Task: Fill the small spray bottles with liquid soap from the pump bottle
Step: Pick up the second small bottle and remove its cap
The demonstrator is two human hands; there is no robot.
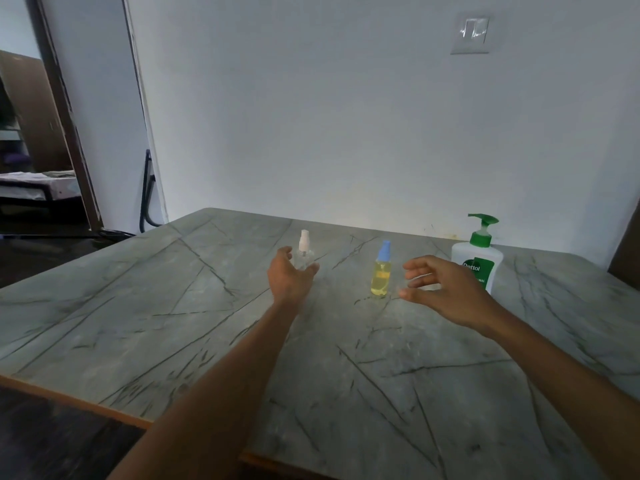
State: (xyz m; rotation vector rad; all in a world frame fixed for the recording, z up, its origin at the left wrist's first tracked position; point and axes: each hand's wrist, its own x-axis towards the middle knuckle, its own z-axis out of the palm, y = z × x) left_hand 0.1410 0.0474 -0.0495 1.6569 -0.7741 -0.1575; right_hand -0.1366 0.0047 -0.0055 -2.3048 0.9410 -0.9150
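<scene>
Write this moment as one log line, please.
left hand: cupped at clear spray bottle, grip unclear | right hand: open, empty | yellow spray bottle: capped | pump bottle: upright

I am reaching both arms forward, my left hand (pixel 290 277) cupping loosely, my right hand (pixel 446 287) spreading relaxed fingers.

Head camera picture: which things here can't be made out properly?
Head view only.
Clear small spray bottle with white cap: lower body hidden behind left hand; grip and fill level unclear.
White pump bottle with green pump head: label partly covered by right hand.
</scene>
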